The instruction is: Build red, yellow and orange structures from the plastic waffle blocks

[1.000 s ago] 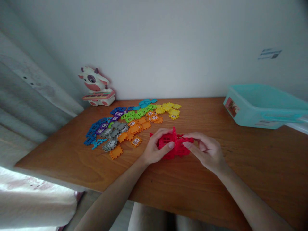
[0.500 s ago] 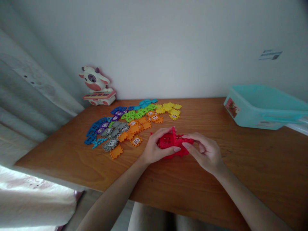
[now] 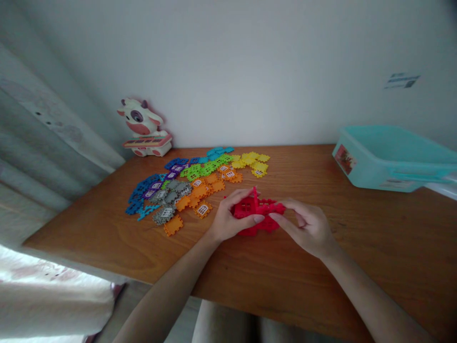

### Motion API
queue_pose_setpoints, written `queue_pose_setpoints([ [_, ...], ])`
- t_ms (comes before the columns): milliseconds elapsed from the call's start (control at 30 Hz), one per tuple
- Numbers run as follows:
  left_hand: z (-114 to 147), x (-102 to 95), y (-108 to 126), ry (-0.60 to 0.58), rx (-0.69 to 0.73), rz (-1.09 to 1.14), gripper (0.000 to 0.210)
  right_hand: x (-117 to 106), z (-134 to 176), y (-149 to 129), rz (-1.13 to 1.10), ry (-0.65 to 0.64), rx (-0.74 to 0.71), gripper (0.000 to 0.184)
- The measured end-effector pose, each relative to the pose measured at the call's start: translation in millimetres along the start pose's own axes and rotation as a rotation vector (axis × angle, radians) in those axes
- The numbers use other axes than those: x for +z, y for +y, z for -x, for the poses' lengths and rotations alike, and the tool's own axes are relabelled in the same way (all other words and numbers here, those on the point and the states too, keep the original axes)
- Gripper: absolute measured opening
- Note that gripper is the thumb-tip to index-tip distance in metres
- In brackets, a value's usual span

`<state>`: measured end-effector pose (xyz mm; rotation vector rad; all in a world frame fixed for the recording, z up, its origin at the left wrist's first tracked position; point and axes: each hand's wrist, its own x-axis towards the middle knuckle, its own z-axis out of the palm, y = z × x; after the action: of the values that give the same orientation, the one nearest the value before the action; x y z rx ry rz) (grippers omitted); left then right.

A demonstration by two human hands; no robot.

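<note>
Several red interlocking plastic tiles are close to the table's front, some of them joined, with one standing up edge-on between my hands. My left hand is closed round the left part of these tiles, thumb in front and fingers behind. With thumb and fingertips, my right hand pinches a red tile held nearly flat at the right side of the upright one. More red tiles lie beneath, partly covered by my hands. Whether the pinched tile is locked into the upright one I cannot tell.
Left of my hands spread loose tiles: orange, grey, blue, purple, green and yellow. A cow-shaped toy keyboard stands at the back left. A turquoise bin sits at the right.
Both hands keep their hold on the red tiles. The upright tile and the pinched tile have shifted slightly left, and my left thumb has moved a little left.
</note>
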<state>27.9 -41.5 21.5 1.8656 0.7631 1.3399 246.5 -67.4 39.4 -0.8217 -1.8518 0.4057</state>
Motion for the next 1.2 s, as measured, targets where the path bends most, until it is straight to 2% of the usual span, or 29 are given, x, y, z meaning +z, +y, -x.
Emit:
queue_pose_setpoints([
  [167,0.7,0.2,-0.9,-0.017,0.000,0.039,0.065,3.4,0.7,1.3,-0.040,0.016,0.038,0.007],
  [300,2.4,-0.2,-0.6,-0.041,-0.019,0.102,0.073,3.9,3.2,5.7,-0.050,0.003,0.007,0.009],
  [533,1.6,-4.6,0.8,-0.040,-0.006,0.019,0.060,2.4,4.7,6.7,0.014,-0.021,-0.003,0.009],
  [733,0.7,-7.3,0.5,-0.050,0.087,-0.110,0.074,4.4,2.8,2.9,0.038,-0.002,-0.039,0.008],
  [833,-0.2,-8.6,1.8,-0.061,0.133,-0.176,0.069,3.3,0.7,2.3,0.066,0.011,-0.083,0.008],
  [1000,0.2,-8.4,2.1,-0.073,0.156,-0.204,0.067,2.7,-2.6,4.0,0.125,-0.037,-0.143,0.014],
  [1200,1.0,-7.7,2.4,-0.065,0.162,-0.213,0.059,8.5,-1.7,1.2,0.067,-0.036,-0.122,0.012],
])
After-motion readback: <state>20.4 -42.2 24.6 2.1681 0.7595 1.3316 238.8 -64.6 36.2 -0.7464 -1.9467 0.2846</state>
